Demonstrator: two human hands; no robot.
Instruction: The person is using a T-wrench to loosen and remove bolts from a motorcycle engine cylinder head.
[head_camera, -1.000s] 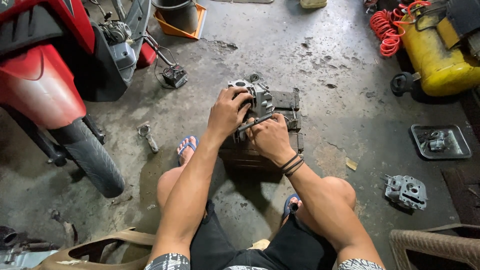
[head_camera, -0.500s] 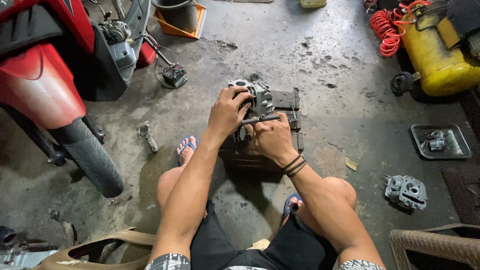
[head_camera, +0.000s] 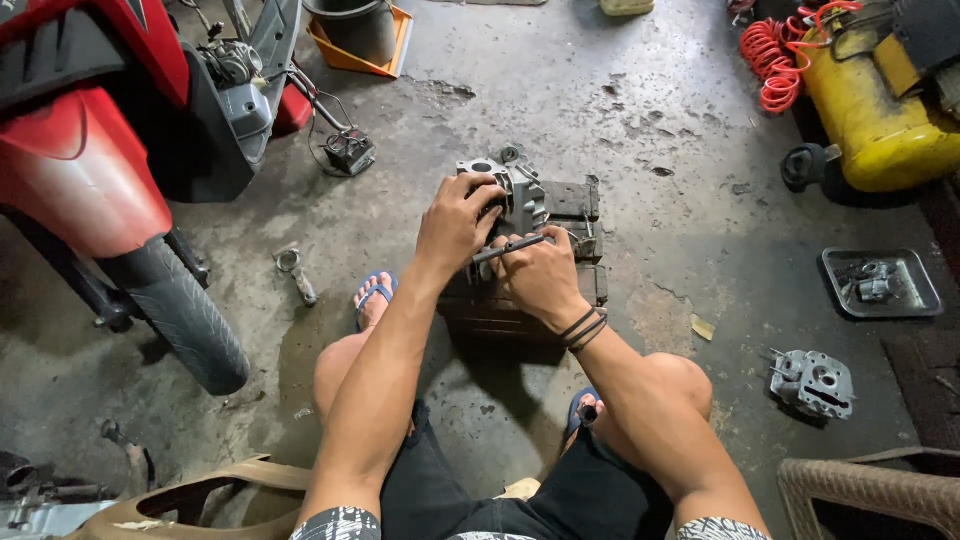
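On the dark block (head_camera: 560, 290) at the floor's middle, the left hand (head_camera: 455, 225) is gripping the grey engine part (head_camera: 515, 190), the right hand (head_camera: 540, 275) is clutching a thin metal rod (head_camera: 510, 247); a red scooter (head_camera: 90, 170) is standing left.

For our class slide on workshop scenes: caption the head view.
Left hand steadies a grey engine part on a wooden block; right hand holds a thin rod.

An engine part (head_camera: 515, 195) sits on a wooden block (head_camera: 560, 250) on the floor (head_camera: 620, 110) ahead of the person, with a scooter (head_camera: 120, 170) to the left, a compressor tank (head_camera: 880, 110) far right, and a tray (head_camera: 880, 283) nearer right.
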